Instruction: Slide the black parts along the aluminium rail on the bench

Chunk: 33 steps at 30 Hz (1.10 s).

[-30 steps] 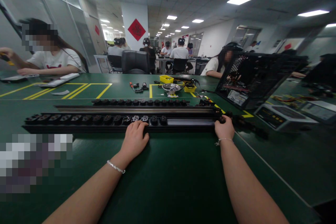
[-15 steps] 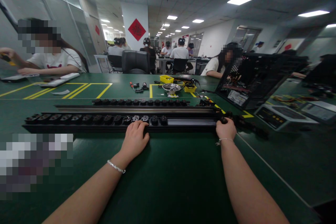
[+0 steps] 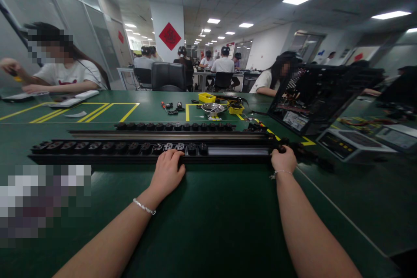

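A long black power strip (image 3: pixel 234 159) lies across the table in front of me, with a row of round black sockets (image 3: pixel 121 147) filling its left and middle part. A bare pale channel runs along its right part. My left hand (image 3: pixel 168 168) grips the near edge around the middle, fingertips over the top beside the sockets. At the right end, my right hand (image 3: pixel 284 159) is closed on a small dark round piece that looks like a socket; the fingers partly hide it. Behind this strip lie a second rail (image 3: pixel 169 135) and another row of black sockets (image 3: pixel 177 126).
Loose dark parts (image 3: pixel 321 163) lie beyond my right hand. Further right are a grey power supply box (image 3: pixel 353 143) and an open black computer case (image 3: pixel 312 100). A metal bowl (image 3: pixel 213 109) and yellow trays (image 3: pixel 207 97) stand behind. Co-workers sit at left and right.
My right hand has shifted slightly to the right at the strip's end, with the dark piece in its fingers. The left hand and the strip stay in place.
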Motion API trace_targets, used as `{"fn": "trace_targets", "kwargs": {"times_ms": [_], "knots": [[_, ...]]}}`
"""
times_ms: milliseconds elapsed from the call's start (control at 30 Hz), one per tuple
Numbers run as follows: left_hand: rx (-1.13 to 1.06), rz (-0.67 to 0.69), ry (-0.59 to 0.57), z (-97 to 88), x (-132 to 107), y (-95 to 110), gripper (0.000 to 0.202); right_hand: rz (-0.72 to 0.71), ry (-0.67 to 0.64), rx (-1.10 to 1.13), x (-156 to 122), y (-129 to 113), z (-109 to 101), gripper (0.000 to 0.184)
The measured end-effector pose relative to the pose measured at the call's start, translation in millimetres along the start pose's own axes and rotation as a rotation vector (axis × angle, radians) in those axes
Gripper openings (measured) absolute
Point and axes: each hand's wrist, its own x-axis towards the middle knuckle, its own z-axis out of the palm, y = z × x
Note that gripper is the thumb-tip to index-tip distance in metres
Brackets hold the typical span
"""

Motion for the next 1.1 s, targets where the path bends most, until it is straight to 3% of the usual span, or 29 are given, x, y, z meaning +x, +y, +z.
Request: {"fn": "trace_targets", "kwargs": {"times_ms": [467, 767, 1100], "knots": [[0.014, -0.002, -0.003, -0.8, 0, 1, 0.031, 0.040, 0.033, 0.007, 8, 6, 0, 0.042], [0.019, 0.011, 0.020, -0.7, -2, 0, 0.030, 0.146, 0.035, 0.008, 12, 10, -10, 0.040], [0.006, -0.013, 0.011, -2.5, -2, 2, 0.030, 0.307, 0.074, -0.200, 14, 18, -26, 0.046]]}}
